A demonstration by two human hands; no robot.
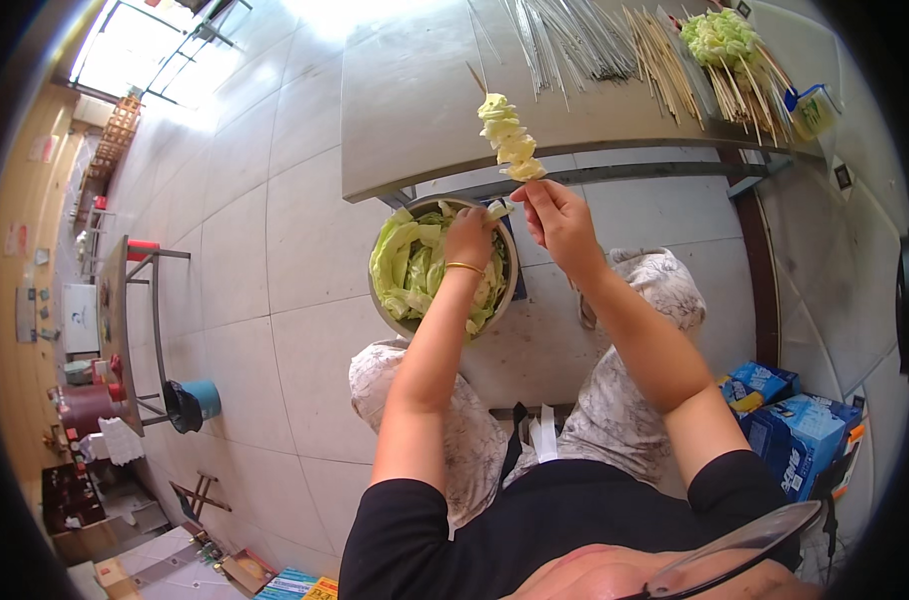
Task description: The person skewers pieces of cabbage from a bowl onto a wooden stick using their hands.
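Note:
A wooden skewer threaded with folded cabbage leaf pieces (508,139) points up and slightly left from my right hand (563,225), whose fingers pinch it just below the lowest piece. My left hand (471,238), with a gold bangle at the wrist, is over the right part of a round metal basin (511,289) and holds a pale cabbage piece (498,211) at its fingertips. Loose green cabbage leaves (398,259) fill the basin. On the metal table (417,97) lie metal skewers (574,45), bare wooden skewers (661,64) and a pile of loaded cabbage skewers (724,41).
The table's front edge runs just beyond my hands. A clear container with a blue lid (813,111) stands at its right end. Blue cartons (799,442) are on the floor at right. A blue bin with a black bag (198,401) stands by another table at left.

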